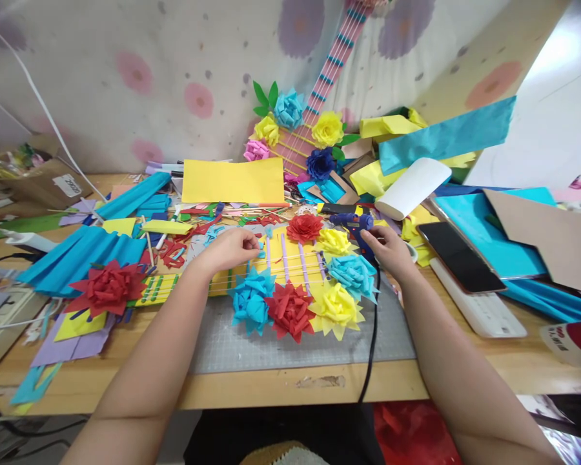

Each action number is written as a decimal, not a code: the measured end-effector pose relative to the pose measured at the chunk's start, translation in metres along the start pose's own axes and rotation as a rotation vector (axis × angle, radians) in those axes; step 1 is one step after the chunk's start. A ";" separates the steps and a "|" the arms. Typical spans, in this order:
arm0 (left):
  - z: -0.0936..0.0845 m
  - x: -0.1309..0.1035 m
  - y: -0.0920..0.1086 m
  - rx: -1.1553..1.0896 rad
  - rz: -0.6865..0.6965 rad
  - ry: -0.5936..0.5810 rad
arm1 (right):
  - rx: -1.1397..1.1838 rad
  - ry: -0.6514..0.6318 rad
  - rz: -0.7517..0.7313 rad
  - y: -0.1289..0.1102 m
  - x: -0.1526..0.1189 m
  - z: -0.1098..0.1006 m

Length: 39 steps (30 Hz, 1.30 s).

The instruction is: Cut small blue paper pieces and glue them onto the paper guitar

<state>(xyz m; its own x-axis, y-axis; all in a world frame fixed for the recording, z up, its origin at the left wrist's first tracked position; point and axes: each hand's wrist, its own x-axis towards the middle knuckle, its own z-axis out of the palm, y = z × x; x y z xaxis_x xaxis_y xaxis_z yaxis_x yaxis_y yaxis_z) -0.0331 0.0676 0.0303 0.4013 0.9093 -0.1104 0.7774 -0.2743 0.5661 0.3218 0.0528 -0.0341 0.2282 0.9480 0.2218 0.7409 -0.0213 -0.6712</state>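
A yellow paper guitar (294, 266) lies on the grey cutting mat (252, 355), with purple strips and thin strings across its body. Red, yellow and blue paper flowers ring the body, among them a red flower (292, 311) at the front edge. My left hand (230, 248) is closed in a pinch over the guitar's body, with a small blue paper piece (261, 252) at its fingertips. At the body's right side, my right hand (387, 247) is closed around the blue hot glue gun (354, 224). The gun's nozzle points left; part of its handle is hidden by my fingers.
A pink paper guitar (314, 106) leans on the wall behind. Paper scraps and a yellow sheet (232, 181) cover the back. The gun's black cord (374, 336) runs over the front edge. A phone (459, 257) and a cup (574, 342) are at right.
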 end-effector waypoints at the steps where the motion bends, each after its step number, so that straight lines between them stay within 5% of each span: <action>1: -0.001 0.000 -0.001 -0.026 0.008 0.011 | -0.021 -0.007 -0.010 -0.001 0.000 0.000; 7: -0.008 -0.003 0.001 -0.219 0.031 0.105 | -0.156 -0.025 -0.072 -0.005 0.001 0.007; 15: 0.000 0.001 0.009 -0.478 -0.023 0.201 | -0.164 -0.051 0.113 -0.018 0.004 0.014; 19: 0.002 0.001 0.017 -0.544 -0.132 0.221 | 0.114 0.038 0.206 -0.017 0.007 0.010; 23: 0.003 0.001 0.021 -0.616 -0.180 0.254 | 0.571 0.112 0.119 -0.026 0.007 -0.011; 26: 0.006 0.003 0.020 -0.645 -0.194 0.272 | 0.605 -0.041 -0.003 -0.048 0.003 -0.032; 31: 0.011 0.003 0.020 -0.660 -0.213 0.262 | 0.312 -0.365 -0.204 -0.092 0.001 -0.042; 39: 0.017 0.004 0.020 -0.637 -0.196 0.261 | 0.100 -0.424 -0.418 -0.124 0.004 -0.016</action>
<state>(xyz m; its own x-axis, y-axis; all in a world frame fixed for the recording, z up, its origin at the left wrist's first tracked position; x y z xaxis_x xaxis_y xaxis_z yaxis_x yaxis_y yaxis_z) -0.0083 0.0604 0.0273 0.0923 0.9902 -0.1045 0.3572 0.0650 0.9318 0.2406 0.0539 0.0609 -0.3566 0.9140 0.1934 0.6461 0.3908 -0.6556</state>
